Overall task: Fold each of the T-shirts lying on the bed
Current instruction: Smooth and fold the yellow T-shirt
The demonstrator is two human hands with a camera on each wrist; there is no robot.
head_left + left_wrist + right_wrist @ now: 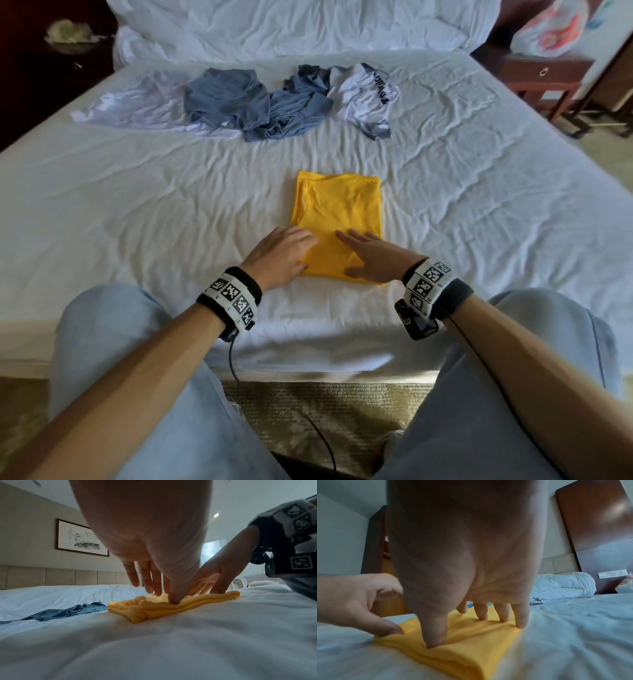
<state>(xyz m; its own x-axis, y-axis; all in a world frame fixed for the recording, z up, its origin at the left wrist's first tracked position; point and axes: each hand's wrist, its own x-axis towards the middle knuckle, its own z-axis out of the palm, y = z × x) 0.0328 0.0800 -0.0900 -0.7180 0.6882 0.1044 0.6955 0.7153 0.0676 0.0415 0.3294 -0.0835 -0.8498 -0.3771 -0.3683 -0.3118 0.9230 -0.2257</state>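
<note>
A yellow T-shirt (pixel 337 212) lies folded into a neat rectangle in the middle of the bed (pixel 137 212). My left hand (pixel 301 251) rests on its near left corner with straight fingers; in the left wrist view the thumb (pixel 173 599) presses the folded edge (pixel 154 609). My right hand (pixel 356 253) lies flat on the near right part, its spread fingertips (pixel 520 623) pressing the cloth (pixel 471 635). At the far side lie several crumpled shirts: a white one (pixel 130 106), two blue-grey ones (pixel 226 97) (pixel 294 109) and a white one with dark trim (pixel 363 92).
Bunched white bedding (pixel 291 24) lies at the head of the bed. A wooden nightstand (pixel 544 75) stands at the far right, a dark one (pixel 68 37) at the far left. My knees in light jeans (pixel 113 342) touch the bed's near edge (pixel 308 370).
</note>
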